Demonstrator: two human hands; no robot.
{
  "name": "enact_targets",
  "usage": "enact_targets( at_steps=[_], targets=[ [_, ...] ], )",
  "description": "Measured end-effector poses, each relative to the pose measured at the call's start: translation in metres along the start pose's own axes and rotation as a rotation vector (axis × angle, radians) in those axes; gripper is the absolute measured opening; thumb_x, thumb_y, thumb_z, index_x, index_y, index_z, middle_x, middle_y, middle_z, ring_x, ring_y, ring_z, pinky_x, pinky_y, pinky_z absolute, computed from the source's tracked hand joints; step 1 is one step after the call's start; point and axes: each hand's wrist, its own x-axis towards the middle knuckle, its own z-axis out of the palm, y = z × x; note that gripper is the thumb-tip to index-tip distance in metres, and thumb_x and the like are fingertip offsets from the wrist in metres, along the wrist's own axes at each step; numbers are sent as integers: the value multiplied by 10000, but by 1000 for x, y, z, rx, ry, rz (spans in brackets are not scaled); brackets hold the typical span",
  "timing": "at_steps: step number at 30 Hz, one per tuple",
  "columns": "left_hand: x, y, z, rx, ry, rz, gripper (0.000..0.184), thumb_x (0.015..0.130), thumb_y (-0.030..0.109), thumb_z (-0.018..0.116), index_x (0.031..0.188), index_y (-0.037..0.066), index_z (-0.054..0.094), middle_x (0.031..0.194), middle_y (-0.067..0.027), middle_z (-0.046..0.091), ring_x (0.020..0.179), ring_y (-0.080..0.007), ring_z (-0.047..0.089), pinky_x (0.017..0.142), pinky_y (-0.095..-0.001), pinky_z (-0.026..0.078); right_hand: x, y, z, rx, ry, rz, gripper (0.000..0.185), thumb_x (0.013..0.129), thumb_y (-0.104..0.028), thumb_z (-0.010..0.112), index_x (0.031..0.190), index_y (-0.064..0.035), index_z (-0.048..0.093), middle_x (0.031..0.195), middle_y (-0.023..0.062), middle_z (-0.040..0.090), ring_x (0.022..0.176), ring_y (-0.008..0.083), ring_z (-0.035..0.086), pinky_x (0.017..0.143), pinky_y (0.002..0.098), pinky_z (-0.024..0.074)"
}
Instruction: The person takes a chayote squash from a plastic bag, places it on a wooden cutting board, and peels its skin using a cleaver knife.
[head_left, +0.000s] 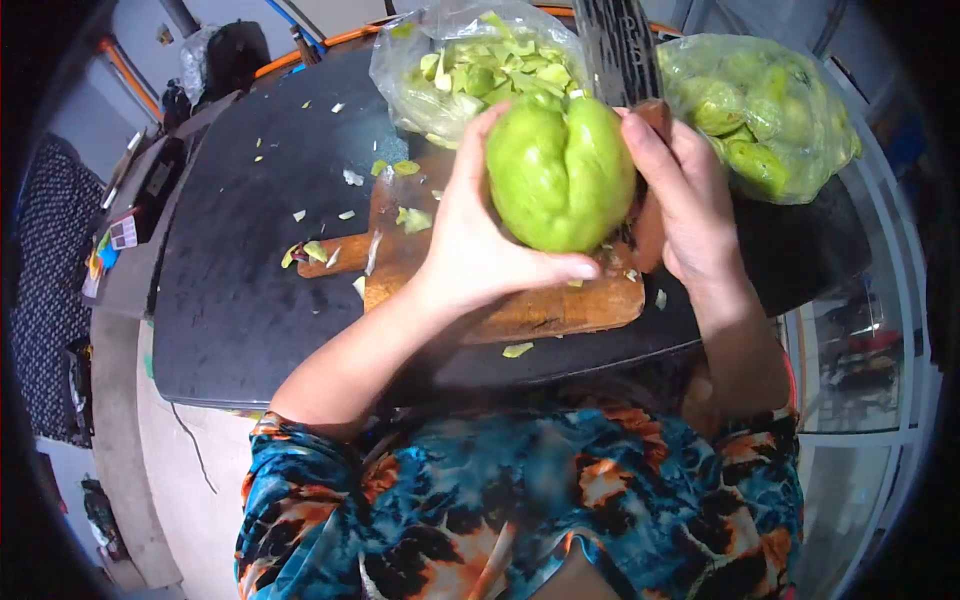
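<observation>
A whole green chayote is held up over the wooden cutting board. My left hand wraps round its left side and underside, with the thumb below it. In my right hand is a large knife, gripped by its brown wooden handle with the dark blade pointing up and away. The right fingertips are at the chayote's right edge. Behind the chayote, an open plastic bag holds cut green pieces. Another clear bag, at the right, contains several whole green chayotes.
Small peelings and scraps are scattered over the board and the dark table. The board's handle points left. A grey ledge with small items stands at the far left, and a glass-panelled frame is at the right.
</observation>
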Motion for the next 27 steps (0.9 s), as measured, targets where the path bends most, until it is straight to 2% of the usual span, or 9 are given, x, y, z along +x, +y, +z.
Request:
enact_targets(
  at_steps=[2,6,11,14,16,17,20,26,27],
  targets=[
    [-1,9,2,-352,71,-99,1170,542,305,915,1408,39,175,1347,-151,376,1229,-261,442,1028,-389,388,5,10,11,93,-2,-21,334,894,-322,647,983,-1,625,896,1,624,831,60,546,759,220,439],
    [-24,5,-9,-389,157,-196,1164,568,302,907,1430,52,166,1354,-126,381,1235,-233,435,1026,-379,386,12,30,19,-136,-49,-36,356,907,-318,635,926,38,635,826,17,646,782,65,560,717,239,458],
    [-41,9,-22,-644,302,-381,956,629,288,870,1360,-1,325,1219,-105,524,1138,-190,518,986,-334,411,19,34,43,-274,-128,-154,315,840,-283,718,898,14,630,761,36,653,676,60,567,606,239,457],
    [-33,3,-44,-195,249,-318,912,641,262,854,1339,-17,337,1210,-121,526,1123,-186,520,974,-329,415,16,21,38,-744,-155,-256,306,832,-272,719,864,9,602,665,61,614,588,87,569,544,257,444],
    [-29,-2,-56,144,250,-262,859,646,226,836,1317,-19,359,1202,-140,529,1130,-208,518,965,-339,423,4,5,39,-709,-270,-291,328,798,-306,741,856,-28,578,589,66,563,513,158,579,485,273,425],
    [-27,-5,-52,-52,247,-344,811,680,224,815,1315,-5,365,1211,-139,526,1141,-209,511,975,-342,418,-1,1,42,-725,-311,-406,360,759,-343,765,843,-47,578,609,57,581,525,194,596,483,290,440],
    [-29,-24,-51,-208,299,-95,632,802,179,723,1306,35,369,1210,-132,537,1090,-205,551,965,-344,442,-17,-7,55,-822,-461,-488,445,740,-463,736,773,-76,520,617,55,579,566,244,615,506,347,472],
    [-23,-59,-53,-37,335,-12,455,905,138,580,1315,31,416,1235,-152,541,1108,-212,562,946,-351,466,-31,7,66,-927,-480,-609,485,796,-531,639,714,-83,473,584,72,541,542,255,588,498,352,457],
    [-20,-59,-53,-153,390,-97,669,786,145,734,1317,22,347,1193,-150,539,1089,-213,560,949,-342,449,-32,6,66,-943,-477,-612,489,801,-537,629,713,-82,474,584,72,542,542,251,589,498,349,459]
  ],
)
